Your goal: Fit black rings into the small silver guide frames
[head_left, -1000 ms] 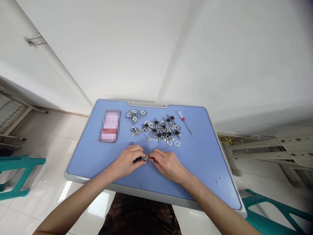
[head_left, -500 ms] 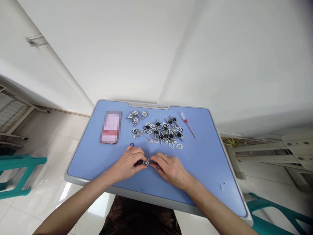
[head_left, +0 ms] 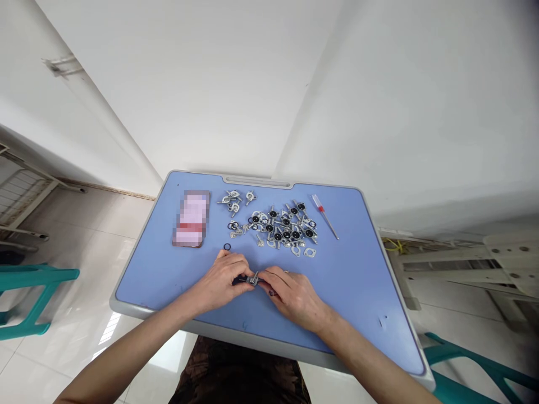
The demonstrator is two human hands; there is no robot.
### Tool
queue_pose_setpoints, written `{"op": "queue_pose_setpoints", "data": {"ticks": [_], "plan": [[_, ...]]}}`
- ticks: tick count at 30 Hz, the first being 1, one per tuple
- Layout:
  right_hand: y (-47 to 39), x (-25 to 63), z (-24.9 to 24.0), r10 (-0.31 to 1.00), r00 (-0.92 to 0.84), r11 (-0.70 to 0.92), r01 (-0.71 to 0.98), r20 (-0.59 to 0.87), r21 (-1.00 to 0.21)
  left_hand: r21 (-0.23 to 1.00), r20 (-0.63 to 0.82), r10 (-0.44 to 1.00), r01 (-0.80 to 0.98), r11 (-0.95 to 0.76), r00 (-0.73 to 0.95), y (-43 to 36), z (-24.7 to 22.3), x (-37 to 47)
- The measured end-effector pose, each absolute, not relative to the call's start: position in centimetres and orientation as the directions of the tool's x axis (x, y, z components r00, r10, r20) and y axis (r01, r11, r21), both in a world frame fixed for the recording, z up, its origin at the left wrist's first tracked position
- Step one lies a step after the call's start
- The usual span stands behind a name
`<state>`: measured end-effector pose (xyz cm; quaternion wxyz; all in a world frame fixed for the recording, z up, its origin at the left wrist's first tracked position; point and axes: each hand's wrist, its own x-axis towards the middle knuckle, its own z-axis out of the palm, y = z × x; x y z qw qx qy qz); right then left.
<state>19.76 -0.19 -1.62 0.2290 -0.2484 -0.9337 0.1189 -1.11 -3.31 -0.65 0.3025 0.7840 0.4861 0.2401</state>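
Observation:
Over the front middle of the blue table (head_left: pixel 168 280), my left hand (head_left: pixel 225 279) pinches a small metal part (head_left: pixel 253 279) with a dark section running back under the fingers. From the other side my right hand (head_left: pixel 292 294) closes its fingertips at the right end of that part. A small dark thing also shows under the right fingers, too small to make out. One black ring (head_left: pixel 227 247) lies just beyond my left hand. Further back is a pile of metal parts with black round caps (head_left: pixel 286 221), with flat metal plates (head_left: pixel 310 253) at its near edge.
A blurred-out phone-like rectangle (head_left: pixel 191 219) lies on the table's left. Several metal parts (head_left: pixel 231 196) sit at the back. A screwdriver (head_left: pixel 325 216) lies right of the pile. Green stools (head_left: pixel 37 275) flank the table; a white wall (head_left: pixel 236 84) rises behind.
The view has shifted very slightly. Both hands stay nearly in place around the metal part; my right hand sits a touch lower.

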Motion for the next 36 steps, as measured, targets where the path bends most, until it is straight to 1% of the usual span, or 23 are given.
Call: {"op": "queue_pose_setpoints", "data": {"ticks": [5,10,16,22,26,31,36], "plan": [[-0.26,19.69,-1.63,0.508,-0.788,0.85,0.391,0.348,-0.354,0.708,0.073,0.908,0.62,-0.339,0.413,-3.3,-0.45,-1.12],[-0.36,19.59,-1.75,0.496,-0.789,0.86,0.389,0.363,-0.33,0.694,0.074,0.917,0.64,-0.329,0.391,-3.61,-0.09,-0.95],[-0.29,19.59,-1.81,0.544,-0.766,0.826,0.416,0.342,-0.381,0.689,0.049,0.927,0.66,-0.302,0.373,-3.66,0.26,-0.95],[-0.32,19.54,-1.79,0.58,-0.749,0.798,0.442,0.321,-0.409,0.624,0.098,0.88,0.66,-0.419,0.465,-3.37,0.09,-1.43],[-0.43,19.5,-1.93,0.608,-0.728,0.78,0.474,0.317,-0.409,0.62,0.125,0.883,0.659,-0.425,0.452,-3.41,-0.17,-1.55],[-0.47,19.58,-2.05,0.603,-0.734,0.782,0.466,0.312,-0.414,0.635,0.143,0.895,0.654,-0.411,0.423,-3.52,-0.09,-1.51],[-0.52,19.61,-2.2,0.603,-0.741,0.782,0.475,0.296,-0.403,0.608,0.144,0.9,0.681,-0.409,0.412,-3.68,0.04,-1.33]]}}
